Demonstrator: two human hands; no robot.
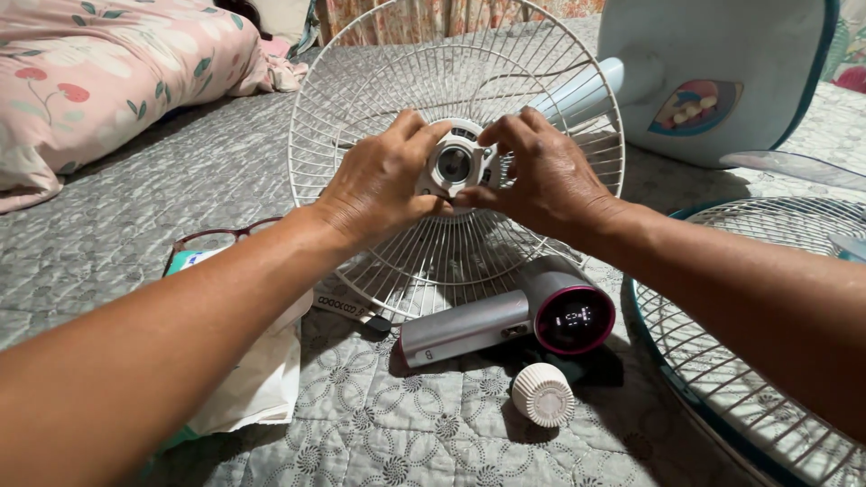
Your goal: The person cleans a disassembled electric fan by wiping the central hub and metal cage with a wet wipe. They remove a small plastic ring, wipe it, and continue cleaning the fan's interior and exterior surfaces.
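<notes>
A white wire fan guard stands upright on a grey quilted bedspread, mounted around the fan's motor hub. My left hand grips the left side of the hub. My right hand pinches the hub's right side with its fingertips. Behind the guard, the pale blue fan neck runs to the round fan base lying at the upper right.
A grey hair dryer with a magenta-ringed end lies below the guard, beside a ribbed white cap. A second guard with a teal rim lies at right. Glasses, a white bag and a floral pillow are at left.
</notes>
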